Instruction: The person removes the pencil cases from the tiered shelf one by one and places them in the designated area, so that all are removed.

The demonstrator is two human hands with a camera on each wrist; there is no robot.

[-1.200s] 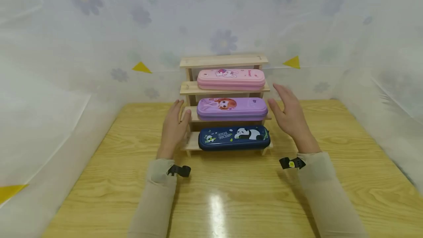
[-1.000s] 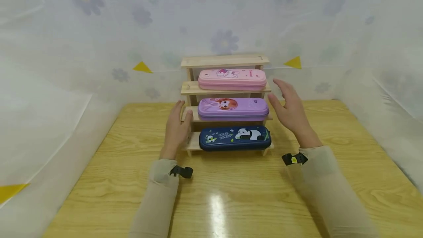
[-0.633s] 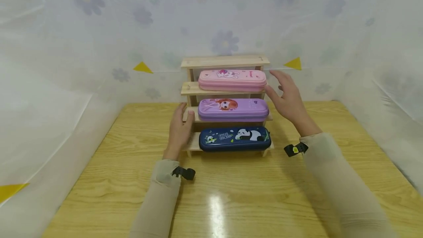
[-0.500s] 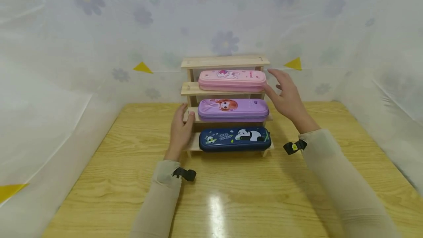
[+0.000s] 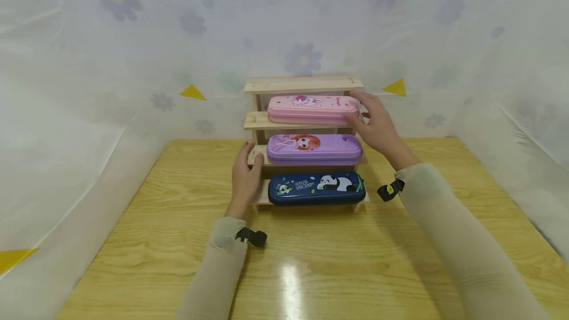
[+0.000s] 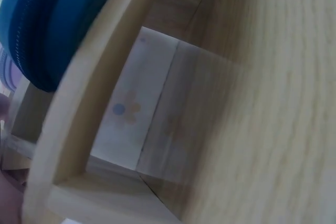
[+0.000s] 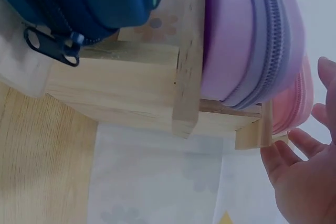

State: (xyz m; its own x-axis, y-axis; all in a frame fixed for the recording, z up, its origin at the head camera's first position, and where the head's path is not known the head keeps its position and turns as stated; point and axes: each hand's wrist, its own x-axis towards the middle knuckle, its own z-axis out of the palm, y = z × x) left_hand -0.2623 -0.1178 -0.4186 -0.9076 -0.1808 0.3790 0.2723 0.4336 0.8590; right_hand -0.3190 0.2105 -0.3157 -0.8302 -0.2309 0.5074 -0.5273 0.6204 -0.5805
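A stepped wooden rack (image 5: 302,84) carries three pencil cases: pink with a rabbit (image 5: 306,109), purple with a girl (image 5: 311,148) and navy with pandas (image 5: 315,189). My right hand (image 5: 378,125) is at the pink case's right end, thumb by its front edge and fingers behind; the right wrist view has the fingers spread around that end, and firm contact cannot be told. Beside the rack's left side stands my left hand (image 5: 246,177), thumb raised near the purple case's shelf; whether it touches the wood is unclear. The left wrist view shows mostly rack and the navy case (image 6: 63,19).
The rack stands on a wood-grain table (image 5: 311,260) near the back wall. Flower-patterned white sheeting (image 5: 222,23) encloses the back and sides. Yellow triangles (image 5: 192,92) mark the sheeting. The top shelf lies behind the pink case.
My right hand has moved up and left from beside the purple case to the pink case's end. My left hand has shifted slightly right and down. The cases have stayed on their shelves.
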